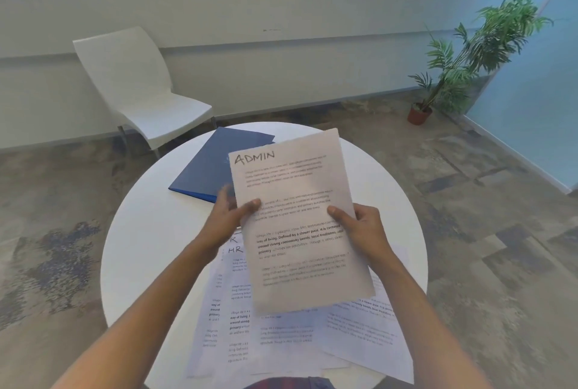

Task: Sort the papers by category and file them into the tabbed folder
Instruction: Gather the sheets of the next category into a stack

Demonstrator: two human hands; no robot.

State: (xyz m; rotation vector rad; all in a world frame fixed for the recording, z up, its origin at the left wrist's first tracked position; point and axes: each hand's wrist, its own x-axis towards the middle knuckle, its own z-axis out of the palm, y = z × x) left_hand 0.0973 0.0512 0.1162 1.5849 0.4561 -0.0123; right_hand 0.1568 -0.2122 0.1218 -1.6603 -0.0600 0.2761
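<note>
Both hands — left hand (230, 216), right hand (362, 229) — pinch the ADMIN sheet (297, 220) upright to read its heading, above the loose papers (281, 335).

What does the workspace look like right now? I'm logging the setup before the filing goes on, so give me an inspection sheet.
Surface: round white table, papers and folder on it.
Job's things: sheet headed ADMIN held up over the table; blue folder closed, lying at the far side; loose papers overlapping at the near edge, one headed HR.
Clutter: nothing seen.
Grips: left hand and right hand each pinch a side edge of the ADMIN sheet.
Cables: nothing seen.
Surroundings: white chair, potted plant, windows, patterned floor.
</note>
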